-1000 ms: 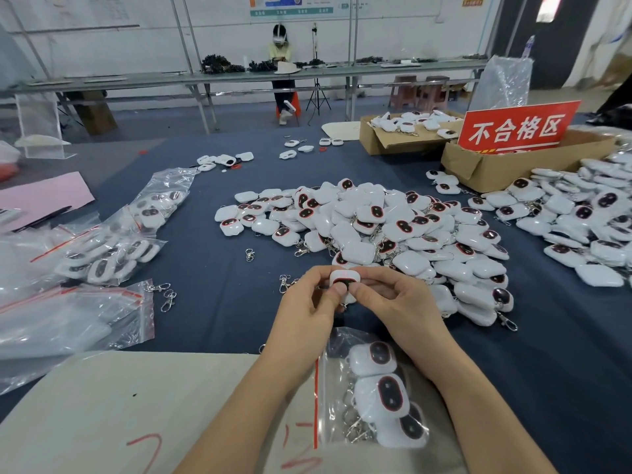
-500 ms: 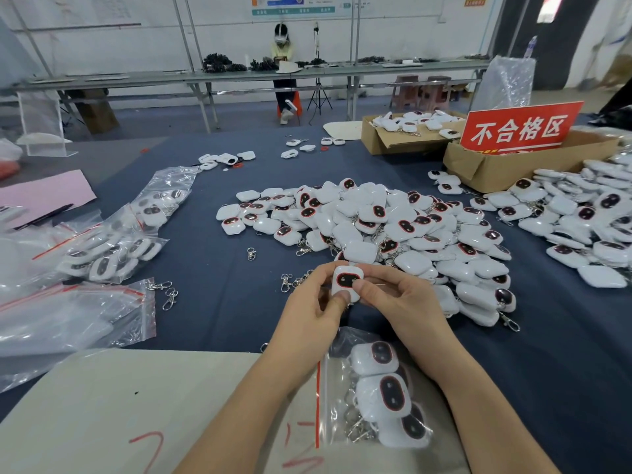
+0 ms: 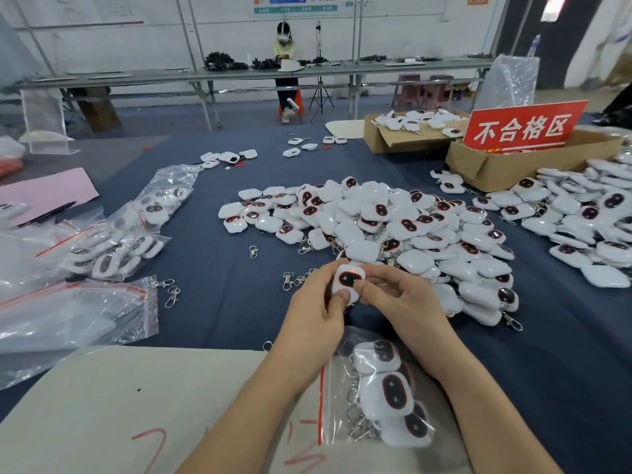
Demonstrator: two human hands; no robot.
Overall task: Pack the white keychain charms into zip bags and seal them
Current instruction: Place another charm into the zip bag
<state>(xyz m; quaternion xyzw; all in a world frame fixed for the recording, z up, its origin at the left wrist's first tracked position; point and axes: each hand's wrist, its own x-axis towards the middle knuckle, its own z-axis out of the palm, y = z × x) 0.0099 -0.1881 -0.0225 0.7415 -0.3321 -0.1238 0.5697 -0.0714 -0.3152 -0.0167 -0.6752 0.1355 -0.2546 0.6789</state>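
Observation:
A white keychain charm (image 3: 346,278) with a dark oval face is held between both hands, face up, above the blue table. My left hand (image 3: 316,311) grips its left and lower edge with the thumb on it. My right hand (image 3: 398,299) pinches its right side. Just below the hands lies an open zip bag (image 3: 345,336) holding three charms (image 3: 390,393). A big heap of loose charms (image 3: 393,230) lies beyond the hands.
Filled and empty zip bags (image 3: 102,241) lie at the left. Loose metal clasps (image 3: 171,292) dot the blue cloth. Two cardboard boxes (image 3: 506,165) with a red sign (image 3: 523,128) stand at the back right, beside another charm heap (image 3: 588,227). A beige board (image 3: 136,405) covers the near edge.
The charm has been turned from edge-on to face up between my fingers, and my hands have shifted slightly toward me.

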